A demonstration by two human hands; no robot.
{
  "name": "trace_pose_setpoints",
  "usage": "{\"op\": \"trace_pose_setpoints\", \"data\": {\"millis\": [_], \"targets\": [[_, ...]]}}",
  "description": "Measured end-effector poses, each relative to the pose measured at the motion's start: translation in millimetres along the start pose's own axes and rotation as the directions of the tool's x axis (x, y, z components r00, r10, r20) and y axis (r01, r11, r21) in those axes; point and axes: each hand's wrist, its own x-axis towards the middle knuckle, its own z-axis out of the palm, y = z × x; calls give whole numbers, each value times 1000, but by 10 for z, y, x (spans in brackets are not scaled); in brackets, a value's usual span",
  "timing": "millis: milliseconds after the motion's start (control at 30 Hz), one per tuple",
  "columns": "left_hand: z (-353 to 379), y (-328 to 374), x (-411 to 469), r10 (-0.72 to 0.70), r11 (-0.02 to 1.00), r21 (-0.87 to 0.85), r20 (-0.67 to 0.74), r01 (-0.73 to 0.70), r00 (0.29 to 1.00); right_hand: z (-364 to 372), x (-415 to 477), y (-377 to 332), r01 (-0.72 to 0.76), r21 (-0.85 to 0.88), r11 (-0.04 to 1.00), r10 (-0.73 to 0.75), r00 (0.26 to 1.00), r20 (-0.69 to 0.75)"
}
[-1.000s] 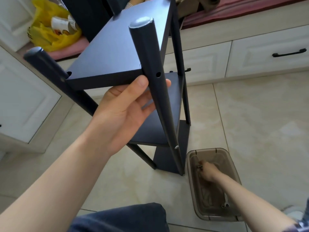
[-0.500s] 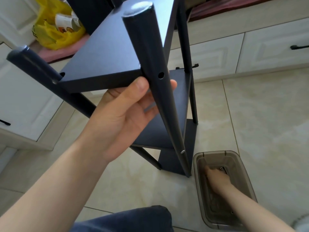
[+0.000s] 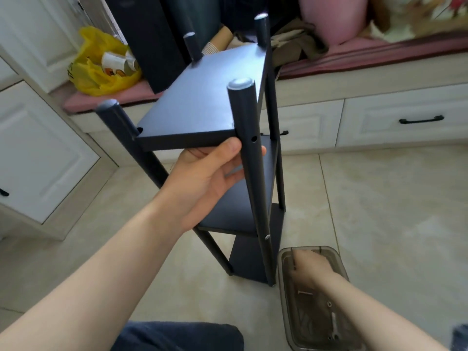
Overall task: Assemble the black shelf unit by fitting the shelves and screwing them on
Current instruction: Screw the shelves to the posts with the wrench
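**Left hand on shelf unit post, right hand in parts tray**

The black shelf unit (image 3: pixel 202 102) stands on the tiled floor (image 3: pixel 379 198), long axis vertical, top end up toward the camera, foot down on the tiles. It stands toward the floor's far edge, in front of the white drawer fronts (image 3: pixel 405 117). Three shelves show, stacked between four round posts. The post tops rise above the top shelf and carry grey caps.

The left hand (image 3: pixel 202 183) grips the front post (image 3: pixel 250 160) just under the top shelf. Its thumb lies against the shelf's front edge and its fingers (image 3: pixel 263 150) are curled round behind the post. An open screw hole (image 3: pixel 254 139) sits in the post just above the fingers. A screw head (image 3: pixel 267 237) shows lower down, at the middle shelf.

The right hand (image 3: pixel 307 264) reaches into the far end of a tinted plastic tray (image 3: pixel 281 300) on the floor, just beside the unit's foot. Its fingers are blurred, so I can't tell whether they are grasping anything. A small wrench (image 3: pixel 333 323) lies in the tray's near end. A yellow bag (image 3: pixel 101 67) sits on the pink cushion at back left.
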Motion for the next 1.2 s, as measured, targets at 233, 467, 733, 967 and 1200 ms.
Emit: {"op": "trace_pose_setpoints", "data": {"millis": [233,467,733,967,1200], "targets": [[53,51,-62,6,1000,31,-71,-4,997,-1100,-460,-307,215,-153,965,-236,963,-133],[139,80,-114,-2,1000,-7,-106,2,994,-2083,-1268,-520,481,-20,877,-465,836,-291],[148,69,-111,11,1000,-6,-155,-12,988,-2727,-1907,-929,762,303,572,-458,603,-653],[49,48,-130,28,999,-30,-105,-31,994,-2802,-1867,-1021,791,368,488,-332,558,-760],[36,24,-133,12,997,-70,-103,-20,995,-2728,-1802,-1031,784,363,503,-339,565,-752]]}}
